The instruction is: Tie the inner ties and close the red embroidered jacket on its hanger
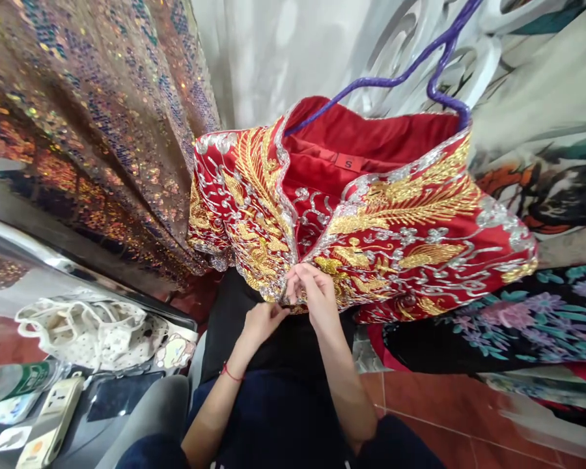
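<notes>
A red jacket (371,221) with heavy gold and silver embroidery hangs in front of me on a purple hanger (410,71). Its front is open and a size label reading S shows on the red lining (348,161). My right hand (312,293) pinches the jacket's front edges together at the lower middle. My left hand (264,320), with a red thread around its wrist, holds the same spot from below. A black garment (283,345) hangs underneath the jacket.
A brown sequined fabric (102,117) hangs at the left. White and printed cloths (542,130) hang at the right, with a dark floral fabric (517,319) below them. At lower left are a white bag (92,329), a bottle (14,381) and a power strip (53,417).
</notes>
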{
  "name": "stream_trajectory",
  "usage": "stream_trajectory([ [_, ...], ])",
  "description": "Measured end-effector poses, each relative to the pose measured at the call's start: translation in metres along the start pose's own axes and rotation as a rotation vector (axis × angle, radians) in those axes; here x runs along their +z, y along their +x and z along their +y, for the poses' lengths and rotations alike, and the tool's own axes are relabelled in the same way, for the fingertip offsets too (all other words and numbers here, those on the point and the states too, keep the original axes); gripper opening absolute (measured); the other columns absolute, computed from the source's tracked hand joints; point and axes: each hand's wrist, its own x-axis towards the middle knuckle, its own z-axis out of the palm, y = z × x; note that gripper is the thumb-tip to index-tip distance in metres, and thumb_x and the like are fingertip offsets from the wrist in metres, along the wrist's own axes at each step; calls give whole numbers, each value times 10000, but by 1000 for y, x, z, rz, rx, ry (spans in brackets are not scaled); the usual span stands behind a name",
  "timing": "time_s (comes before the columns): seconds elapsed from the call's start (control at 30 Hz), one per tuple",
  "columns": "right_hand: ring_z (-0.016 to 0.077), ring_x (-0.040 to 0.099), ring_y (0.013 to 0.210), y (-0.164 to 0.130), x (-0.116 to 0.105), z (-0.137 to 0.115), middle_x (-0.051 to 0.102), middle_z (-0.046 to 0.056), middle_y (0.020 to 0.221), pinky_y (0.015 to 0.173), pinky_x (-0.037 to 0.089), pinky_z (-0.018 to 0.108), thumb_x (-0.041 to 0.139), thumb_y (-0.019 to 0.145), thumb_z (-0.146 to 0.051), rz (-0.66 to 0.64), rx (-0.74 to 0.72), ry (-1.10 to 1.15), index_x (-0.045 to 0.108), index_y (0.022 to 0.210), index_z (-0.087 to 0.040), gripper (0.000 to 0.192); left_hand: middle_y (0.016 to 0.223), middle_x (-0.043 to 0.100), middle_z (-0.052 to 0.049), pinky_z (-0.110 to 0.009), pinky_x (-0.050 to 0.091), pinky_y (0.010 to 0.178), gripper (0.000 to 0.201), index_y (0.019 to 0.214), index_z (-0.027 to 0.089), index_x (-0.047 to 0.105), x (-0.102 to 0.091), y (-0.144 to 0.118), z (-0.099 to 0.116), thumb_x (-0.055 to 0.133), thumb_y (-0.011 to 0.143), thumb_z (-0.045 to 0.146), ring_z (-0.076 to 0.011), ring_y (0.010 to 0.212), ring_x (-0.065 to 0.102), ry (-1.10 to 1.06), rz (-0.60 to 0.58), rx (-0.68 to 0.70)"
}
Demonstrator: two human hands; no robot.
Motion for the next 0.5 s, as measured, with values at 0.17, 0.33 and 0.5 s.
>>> stream_trajectory([
  [0.17, 53, 390, 385, -4, 5, -2, 514, -56, 494, 410, 295, 192, 603, 886, -504, -9, 8, 41, 620, 705, -186, 366, 751, 611, -12, -241, 365, 667, 120, 771, 223, 598, 22, -25, 75, 715, 780, 251, -164, 696, 553, 574, 394, 604],
  [0.33, 51, 305, 419, -9, 2, -13, 403, -81, 475, 424, 249, 188, 603, 892, -530, -91, 15, -63, 600, 687, -191, 396, 721, 583, -29, -261, 349, 652, 193, 725, 217, 495, 39, -32, 115, 475, 909, 161, -172, 688, 556, 845, 476, 856],
  [0.5, 57, 300, 418, -11, 2, -18, 398, -84, 458, 429, 248, 191, 591, 899, -533, -70, 22, -66, 572, 682, -196, 402, 628, 543, -12, -278, 290, 583, 126, 778, 213, 559, 48, -38, 122, 551, 895, 168, -174, 549, 513, 609, 372, 607],
])
